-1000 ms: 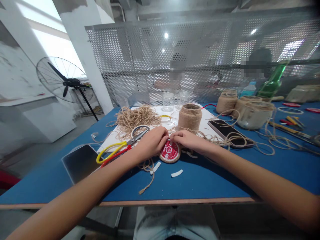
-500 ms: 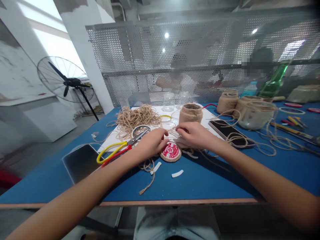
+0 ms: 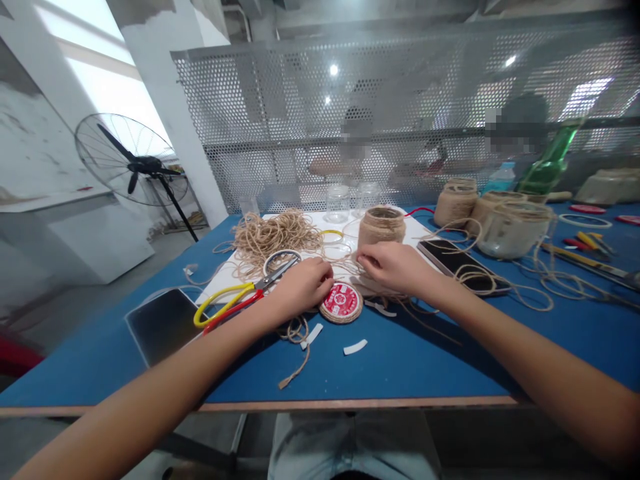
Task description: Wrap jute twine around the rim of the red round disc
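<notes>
A red-faced tape roll lies flat near the front of the table, its rim wrapped in jute twine. My left hand is closed at the roll's upper left edge, thumb and fingertips against it. To the right and slightly above, my right hand makes a pinch on a strand of twine, mostly hidden by the fingers. Scissors with yellow and red handles lie beside my left forearm. Behind the left hand is a loose heap of twine. A twine-wrapped jar stands just behind my right hand.
Phones lie at left and right. More jars, a green bottle and loose twine occupy the right side. White paper strips lie near the front. A perforated metal screen rises behind the table.
My right hand has shifted slightly right, its fingers drawn closer together. The left fingers have closed in at the roll's edge. The roll stays in nearly the same place.
</notes>
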`<state>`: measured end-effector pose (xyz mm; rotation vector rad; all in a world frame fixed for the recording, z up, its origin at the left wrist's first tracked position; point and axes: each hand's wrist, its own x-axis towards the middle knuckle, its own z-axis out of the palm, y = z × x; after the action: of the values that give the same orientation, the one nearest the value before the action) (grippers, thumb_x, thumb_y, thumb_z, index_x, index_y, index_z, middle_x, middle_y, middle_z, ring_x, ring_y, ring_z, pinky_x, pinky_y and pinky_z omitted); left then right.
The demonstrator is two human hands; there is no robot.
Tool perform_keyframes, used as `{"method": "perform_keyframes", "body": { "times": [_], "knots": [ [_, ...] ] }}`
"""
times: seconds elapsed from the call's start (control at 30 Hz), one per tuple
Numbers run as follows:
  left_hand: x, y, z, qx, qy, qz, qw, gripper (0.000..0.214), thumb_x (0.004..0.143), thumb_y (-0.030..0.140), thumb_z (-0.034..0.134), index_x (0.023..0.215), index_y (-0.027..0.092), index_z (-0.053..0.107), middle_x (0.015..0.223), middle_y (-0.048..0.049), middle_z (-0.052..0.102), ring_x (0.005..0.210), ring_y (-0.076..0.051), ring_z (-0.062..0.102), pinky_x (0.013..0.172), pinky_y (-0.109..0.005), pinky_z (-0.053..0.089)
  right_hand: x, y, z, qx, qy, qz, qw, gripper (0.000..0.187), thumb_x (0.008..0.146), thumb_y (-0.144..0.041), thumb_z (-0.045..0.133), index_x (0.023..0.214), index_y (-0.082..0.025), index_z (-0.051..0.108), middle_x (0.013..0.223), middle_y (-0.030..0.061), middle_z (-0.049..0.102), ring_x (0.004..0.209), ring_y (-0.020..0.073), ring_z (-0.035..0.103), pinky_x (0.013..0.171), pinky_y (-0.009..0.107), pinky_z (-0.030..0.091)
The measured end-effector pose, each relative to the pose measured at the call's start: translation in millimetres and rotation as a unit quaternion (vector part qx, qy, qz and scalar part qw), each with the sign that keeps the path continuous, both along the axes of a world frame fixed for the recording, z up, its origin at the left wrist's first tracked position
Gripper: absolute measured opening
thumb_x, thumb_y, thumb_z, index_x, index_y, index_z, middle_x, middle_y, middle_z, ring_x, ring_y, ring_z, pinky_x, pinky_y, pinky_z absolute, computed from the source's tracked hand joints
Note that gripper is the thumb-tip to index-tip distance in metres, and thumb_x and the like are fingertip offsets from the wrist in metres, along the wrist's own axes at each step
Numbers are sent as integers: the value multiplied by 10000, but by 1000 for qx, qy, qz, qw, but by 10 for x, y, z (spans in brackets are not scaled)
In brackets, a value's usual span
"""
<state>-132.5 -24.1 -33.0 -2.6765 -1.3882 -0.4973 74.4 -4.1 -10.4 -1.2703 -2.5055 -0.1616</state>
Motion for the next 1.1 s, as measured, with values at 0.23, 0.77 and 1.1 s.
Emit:
{"method": "perform_keyframes", "body": {
  "times": [0.23,0.77,1.1],
  "knots": [
    [-70,19,157,11,-21,46,999,190,812,280,381,783,178,538,762,-24,592,685,-147,516,584,-241,346,-36,-26,-48,18,-43,4,999,304,866,-315,326,833,-184,597,786,62,649,702,161,556,550,249,242],
    [-754,183,712,28,158,192,968,307,825,407,331,721,206,538,739,-24,610,637,-169,529,503,-228,306,-2,1,32,143,51,45,987,189,836,-229,389,788,-170,562,767,46,600,757,157,510,618,258,307],
    [-866,484,320,-49,157,192,967,211,781,280,406,887,192,566,903,-74,624,785,-188,579,625,-246,419,-28,-24,-8,106,53,93,989,204,839,-214,387,808,-161,582,737,55,598,726,150,499,608,251,312]
  ]
}}
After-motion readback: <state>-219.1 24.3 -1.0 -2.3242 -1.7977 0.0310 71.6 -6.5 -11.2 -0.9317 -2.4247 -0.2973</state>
